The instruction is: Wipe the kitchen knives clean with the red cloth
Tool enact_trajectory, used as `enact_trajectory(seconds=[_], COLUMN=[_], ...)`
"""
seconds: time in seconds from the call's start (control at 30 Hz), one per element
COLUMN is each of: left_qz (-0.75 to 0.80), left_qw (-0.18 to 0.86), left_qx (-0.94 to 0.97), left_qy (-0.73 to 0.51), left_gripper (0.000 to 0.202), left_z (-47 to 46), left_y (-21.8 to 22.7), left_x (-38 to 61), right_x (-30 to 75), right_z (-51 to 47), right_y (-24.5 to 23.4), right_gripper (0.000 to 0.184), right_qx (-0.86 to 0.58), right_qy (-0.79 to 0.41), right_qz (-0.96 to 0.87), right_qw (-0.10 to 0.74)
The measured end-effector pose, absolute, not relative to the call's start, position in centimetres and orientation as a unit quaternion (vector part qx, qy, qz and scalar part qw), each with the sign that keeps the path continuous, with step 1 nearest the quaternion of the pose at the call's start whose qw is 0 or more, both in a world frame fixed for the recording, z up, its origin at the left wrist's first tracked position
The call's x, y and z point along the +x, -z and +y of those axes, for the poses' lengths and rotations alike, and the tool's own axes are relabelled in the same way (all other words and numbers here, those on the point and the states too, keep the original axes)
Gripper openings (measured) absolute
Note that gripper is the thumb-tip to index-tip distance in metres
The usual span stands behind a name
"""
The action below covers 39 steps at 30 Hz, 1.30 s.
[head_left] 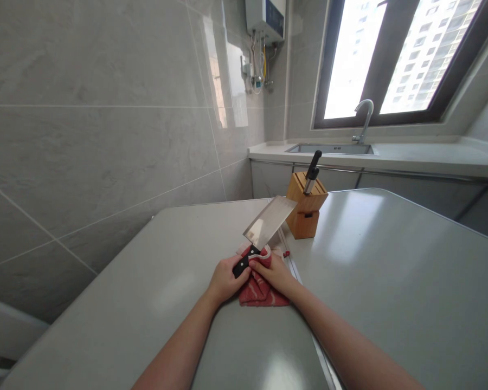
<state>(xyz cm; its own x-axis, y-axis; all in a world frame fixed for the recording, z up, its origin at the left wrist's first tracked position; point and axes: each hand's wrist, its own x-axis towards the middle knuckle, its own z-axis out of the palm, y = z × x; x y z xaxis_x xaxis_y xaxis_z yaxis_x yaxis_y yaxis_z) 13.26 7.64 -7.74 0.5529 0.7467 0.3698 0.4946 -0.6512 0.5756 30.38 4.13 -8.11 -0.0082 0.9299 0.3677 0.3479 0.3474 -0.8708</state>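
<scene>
A cleaver [269, 221] with a broad steel blade and a black riveted handle is held tilted above the table, its blade pointing away and to the right. My left hand [226, 279] is closed around the handle. In my right hand [277, 273] is a red cloth [261, 291] with a pale edge, bunched against the upper part of the handle near the blade. The cloth's lower end hangs down towards the tabletop. Just beyond the blade stands a wooden knife block [307, 203] with two black-handled tools in its slots.
The pale table [179, 244] has a seam [295, 266] running along it, with a small red object [286, 253] beside it. Tiled wall [117, 146] borders the left side. At the back are a counter with a sink [329, 149], a faucet [365, 119], and a water heater [265, 20].
</scene>
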Motion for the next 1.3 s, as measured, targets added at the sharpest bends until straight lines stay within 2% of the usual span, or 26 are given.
enact_trajectory(seconds=[0.67, 0.9, 1.3], left_qz=[0.365, 0.359, 0.403], left_qw=[0.203, 0.223, 0.177], left_qx=[0.857, 0.843, 0.821], left_qy=[-0.302, -0.334, -0.363], left_gripper=[0.028, 0.04, 0.03], left_z=[7.8, 7.8, 7.9], left_y=[8.0, 8.1, 8.1], left_x=[13.1, 13.3, 13.4], right_x=[30.6, 30.5, 30.3], right_z=[4.9, 4.8, 4.1], right_y=[9.0, 8.8, 7.9], right_gripper=[0.033, 0.037, 0.032], right_qx=[-0.506, -0.51, -0.458], right_qy=[-0.277, -0.28, -0.348], right_qz=[-0.641, -0.618, -0.633], right_qw=[0.506, 0.528, 0.518])
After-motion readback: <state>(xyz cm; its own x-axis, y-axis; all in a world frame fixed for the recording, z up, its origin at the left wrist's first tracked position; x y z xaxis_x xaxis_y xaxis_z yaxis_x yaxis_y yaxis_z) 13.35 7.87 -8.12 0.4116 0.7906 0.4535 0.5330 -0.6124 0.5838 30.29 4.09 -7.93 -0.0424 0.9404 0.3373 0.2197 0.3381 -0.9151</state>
